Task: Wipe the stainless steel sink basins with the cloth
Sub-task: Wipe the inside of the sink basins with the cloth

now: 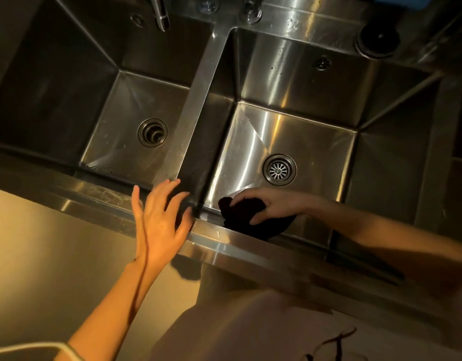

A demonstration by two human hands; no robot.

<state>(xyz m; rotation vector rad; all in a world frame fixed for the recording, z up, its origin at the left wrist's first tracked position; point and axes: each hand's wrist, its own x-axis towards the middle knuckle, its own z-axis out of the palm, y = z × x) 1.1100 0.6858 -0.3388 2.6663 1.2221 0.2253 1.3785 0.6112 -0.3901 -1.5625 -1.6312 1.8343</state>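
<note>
Steel double sink, dim warm light.
Right hand clutches the soft, limp cloth near the drain; left hand splayed, holding nothing.

dim warm amber light over a pale floor, blue patch at top right

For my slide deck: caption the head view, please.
Right hand presses dark cloth into right basin's near corner.

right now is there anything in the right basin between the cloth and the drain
Nothing visible. The right hand grips the dark cloth at the near edge of the right basin, and the bare steel floor runs clear to the drain.
</note>
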